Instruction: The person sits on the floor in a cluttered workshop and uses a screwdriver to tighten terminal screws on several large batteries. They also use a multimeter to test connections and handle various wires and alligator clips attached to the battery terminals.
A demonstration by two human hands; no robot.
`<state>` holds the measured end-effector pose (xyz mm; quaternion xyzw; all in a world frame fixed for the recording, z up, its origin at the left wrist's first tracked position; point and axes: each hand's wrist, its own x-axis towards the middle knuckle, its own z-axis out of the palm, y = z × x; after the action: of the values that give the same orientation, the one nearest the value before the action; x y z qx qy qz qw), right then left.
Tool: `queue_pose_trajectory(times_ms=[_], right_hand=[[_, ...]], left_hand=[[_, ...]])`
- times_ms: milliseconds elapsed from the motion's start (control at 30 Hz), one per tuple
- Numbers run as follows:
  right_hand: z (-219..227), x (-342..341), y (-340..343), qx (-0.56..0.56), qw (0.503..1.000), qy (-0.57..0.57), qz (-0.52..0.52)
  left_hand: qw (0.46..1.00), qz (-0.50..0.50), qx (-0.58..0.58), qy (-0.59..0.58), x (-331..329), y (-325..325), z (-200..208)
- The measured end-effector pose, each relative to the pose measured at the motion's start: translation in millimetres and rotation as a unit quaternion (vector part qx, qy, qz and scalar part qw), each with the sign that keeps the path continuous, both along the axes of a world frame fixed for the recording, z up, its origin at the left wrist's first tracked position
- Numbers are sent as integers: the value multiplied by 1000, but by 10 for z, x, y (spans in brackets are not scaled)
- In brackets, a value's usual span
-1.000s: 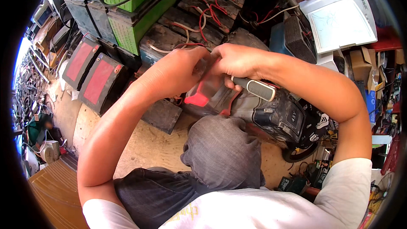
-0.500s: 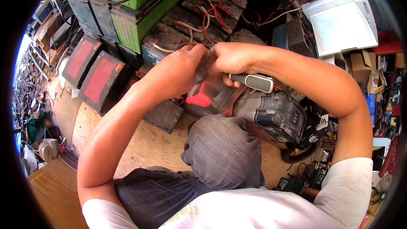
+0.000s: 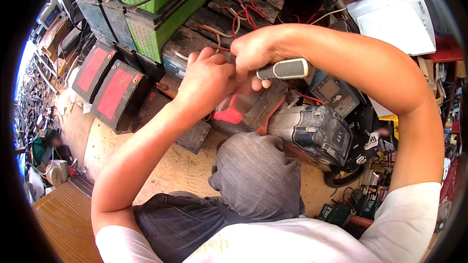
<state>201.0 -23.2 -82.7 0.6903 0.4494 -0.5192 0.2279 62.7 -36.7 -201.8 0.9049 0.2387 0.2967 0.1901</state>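
Note:
My right hand (image 3: 253, 58) is closed round a tool whose rounded dark grey and cream handle (image 3: 285, 69) sticks out to the right; its working end is hidden. Close against it is my left hand (image 3: 207, 78), fingers curled inward, and what they hold cannot be made out. Both hands are over a dark, dusty case with a red piece (image 3: 229, 112) on it, partly blurred. Just to the right lies a black and grey battery case (image 3: 314, 129). My knee in dark grey trousers (image 3: 256, 173) is bent below the hands.
Two black batteries with red tops (image 3: 117, 92) stand at left, near stacked green crates (image 3: 156, 34). Red and white wires (image 3: 251, 12) run over batteries beyond my hands. A device with a small screen (image 3: 334, 92) and white sheets (image 3: 397, 22) are at right.
My right elbow has swung outward, and the handle has shifted slightly up and left. My left hand has turned, showing more of its knuckles. The device with the screen has come into sight.

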Motion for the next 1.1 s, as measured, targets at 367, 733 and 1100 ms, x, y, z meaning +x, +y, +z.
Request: queue_pose_trajectory(times_ms=[367, 733, 1100], right_hand=[[872, 331, -329, 315, 920, 96, 211], [465, 306, -491, 638, 689, 84, 334], [469, 320, -562, 584, 744, 7, 325]], left_hand=[[999, -30, 8, -19, -11, 16, -16], [996, -79, 13, 24, -147, 112, 113], [966, -91, -232, -69, -119, 136, 319]])
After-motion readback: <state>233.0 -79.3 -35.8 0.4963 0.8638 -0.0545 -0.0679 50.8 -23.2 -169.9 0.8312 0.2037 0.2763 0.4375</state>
